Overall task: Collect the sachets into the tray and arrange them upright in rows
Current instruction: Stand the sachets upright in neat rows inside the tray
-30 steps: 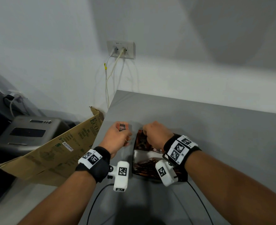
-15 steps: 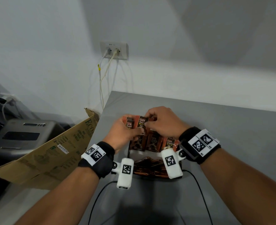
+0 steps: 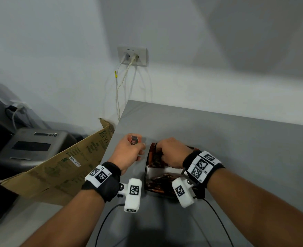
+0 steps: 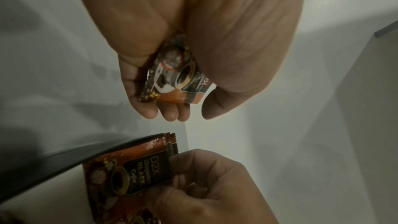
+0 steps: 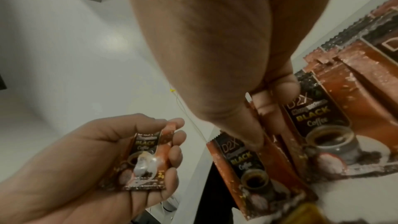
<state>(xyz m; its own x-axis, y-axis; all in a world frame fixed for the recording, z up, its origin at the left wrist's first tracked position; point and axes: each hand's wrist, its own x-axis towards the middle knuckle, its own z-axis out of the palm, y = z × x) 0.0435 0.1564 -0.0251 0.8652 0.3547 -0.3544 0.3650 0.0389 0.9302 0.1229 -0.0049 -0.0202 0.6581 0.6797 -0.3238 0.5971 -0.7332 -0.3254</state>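
Head high; wrists close, facing

"D2X BLACK Coffee" is being shown on the brown sachets [image 5: 310,120]; "2g" is being displayed on the held sachet [image 5: 146,163]. "ECO" is being shown on the cardboard box [image 3: 61,163].

Left hand [image 4: 193,48] fingers [image 4: 148,108] curl around a sachet [image 4: 174,77].

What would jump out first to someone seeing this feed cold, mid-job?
Two bare hands meeting over a small tray near the grey table's left edge. The left hand grips a brown D2X coffee sachet beside the tray, while the right hand pinches one in the upright row of sachets at its far end. Loose sachets lie flat nearer the person.
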